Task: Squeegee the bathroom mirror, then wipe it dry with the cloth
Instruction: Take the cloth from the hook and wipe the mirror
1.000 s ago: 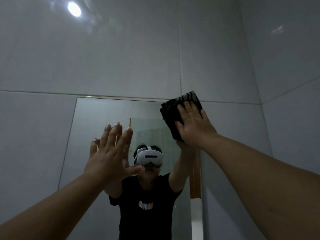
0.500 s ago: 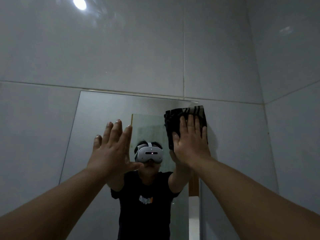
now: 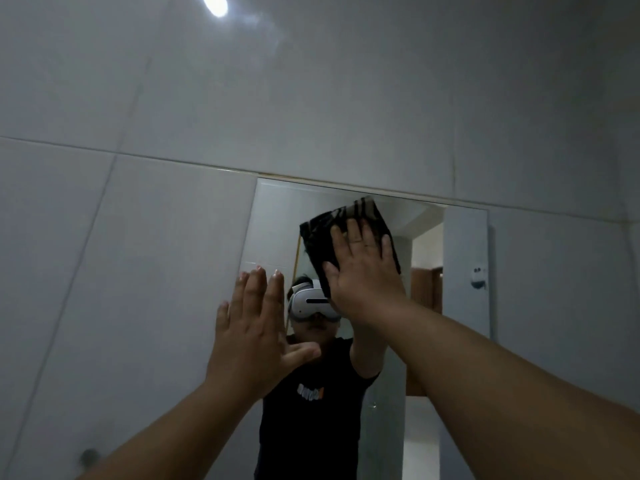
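— Grey tiled bathroom wall [image 3: 138, 237] is seen all round. What is held?
— Nothing is gripped. A dark folded cloth [image 3: 320, 237] is pressed by the flat, straight-fingered right hand [image 3: 363, 271] high on the frameless rectangular mirror [image 3: 464, 271]. The left hand [image 3: 252, 334] is spread and empty.
— Progress?
— Squeegeeing is judged done and drying begun, with the lower glass left.

Right hand [image 3: 363, 271] flat on cloth [image 3: 346, 233] against mirror [image 3: 464, 271] upper middle, left hand [image 3: 249, 327] lower left

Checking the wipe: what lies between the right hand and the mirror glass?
Head view: the folded black cloth, pressed flat under the right hand against the wall mirror.
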